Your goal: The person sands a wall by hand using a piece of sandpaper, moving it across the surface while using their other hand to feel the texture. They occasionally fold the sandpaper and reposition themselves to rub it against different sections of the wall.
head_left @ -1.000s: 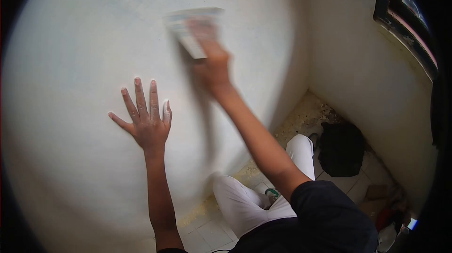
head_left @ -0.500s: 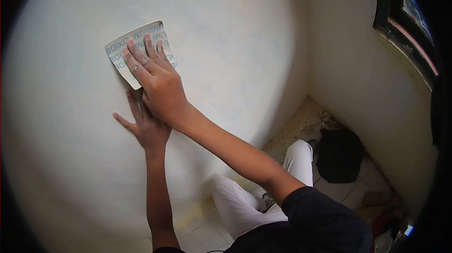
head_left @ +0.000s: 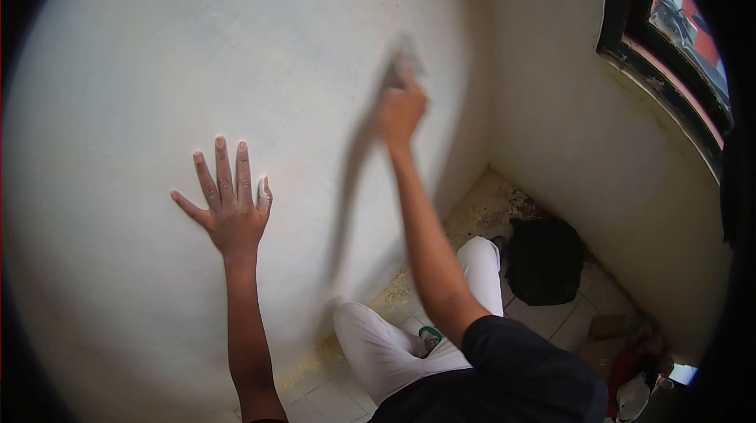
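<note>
My left hand (head_left: 235, 206) lies flat against the pale wall (head_left: 315, 21), fingers spread, with whitish dust on them and nothing held. Higher up and to the right, my right hand (head_left: 405, 112) is at the wall near the corner, its fingers smeared by motion. A blurred greyish patch at its fingertips appears to be the sheet of sandpaper (head_left: 414, 66); its printed backing cannot be read now. My right arm casts a long shadow on the wall.
A side wall (head_left: 551, 92) meets this one at right, with a dark-framed window (head_left: 622, 37). Below are my white-trousered legs (head_left: 378, 344), a black bag-like object (head_left: 545, 261) on the tiled floor (head_left: 551, 317), and a brownish block (head_left: 606, 327) beside assorted items.
My right hand has swept right from above my left hand toward the corner, taking the sandpaper along. My left hand, partly covered before, now shows fully; the view has shifted slightly.
</note>
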Tool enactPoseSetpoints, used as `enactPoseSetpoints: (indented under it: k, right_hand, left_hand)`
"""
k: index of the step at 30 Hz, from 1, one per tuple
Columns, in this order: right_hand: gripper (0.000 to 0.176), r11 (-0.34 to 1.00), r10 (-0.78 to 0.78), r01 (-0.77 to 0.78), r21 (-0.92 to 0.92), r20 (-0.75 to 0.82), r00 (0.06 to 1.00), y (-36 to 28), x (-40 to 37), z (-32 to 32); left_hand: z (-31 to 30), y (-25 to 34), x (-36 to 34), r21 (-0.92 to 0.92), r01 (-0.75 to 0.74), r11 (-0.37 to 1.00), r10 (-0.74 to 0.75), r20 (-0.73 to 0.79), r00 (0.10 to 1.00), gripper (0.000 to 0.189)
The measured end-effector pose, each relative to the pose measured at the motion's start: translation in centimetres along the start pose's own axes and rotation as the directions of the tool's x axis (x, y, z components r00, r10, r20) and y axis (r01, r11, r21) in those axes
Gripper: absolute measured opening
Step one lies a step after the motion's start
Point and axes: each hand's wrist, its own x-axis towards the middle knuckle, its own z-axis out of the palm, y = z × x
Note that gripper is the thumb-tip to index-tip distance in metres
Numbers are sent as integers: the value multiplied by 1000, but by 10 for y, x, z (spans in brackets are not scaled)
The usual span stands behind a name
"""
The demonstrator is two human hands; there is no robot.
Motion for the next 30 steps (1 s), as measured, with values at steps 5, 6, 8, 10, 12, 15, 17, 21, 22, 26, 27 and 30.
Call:
enactPoseSetpoints:
  k: [5,6,8,10,12,15,17,21,22,26,27,30]
  right_hand:
    - [67,607,-779,761,230,-15,627,-119,-84,53]
    - [61,581,-802,785,217,-13,597,-108,-74,52]
    - [57,597,-798,788,151,12,602,-60,-46,45]
    - [60,696,-718,718,14,-23,696,19,-11,27]
    - [62,805,-587,575,-145,-63,807,105,27,-2]
    - [66,994,-74,59,-95,-160,984,183,68,-37]
    - [64,993,-15,-5,-119,-168,986,153,69,-28]
    - [69,952,-251,274,138,-162,954,-3,-3,16]
    - [74,977,-118,101,190,83,990,-46,-28,15]
    - [73,669,-741,733,124,42,670,-55,-53,28]
    - [69,652,-758,754,78,36,652,-25,-38,27]
    - [70,818,-569,557,-141,-58,820,76,9,3]
  left_hand:
    - [8,1,-4,-13,28,1000,-28,3,1000,65]
    - [7,2,-2,-5,23,1000,-23,4,1000,65]
    - [6,3,0,-14,22,1000,-21,10,1000,66]
    - [7,3,0,2,16,1000,-16,6,1000,69]
    - [9,3,1,17,-3,1000,3,-8,1000,75]
    - [3,7,3,-6,-20,1000,20,-11,1000,75]
    - [4,7,4,0,-21,1000,21,-13,1000,75]
    - [4,14,6,16,8,1000,-8,2,1000,70]
    - [4,17,6,16,1,1000,-1,4,1000,70]
    - [7,27,10,-26,66,997,-66,2,998,64]
    - [8,31,11,-40,106,994,-106,-1,994,62]
    - [15,35,12,2,106,994,-106,-19,994,66]
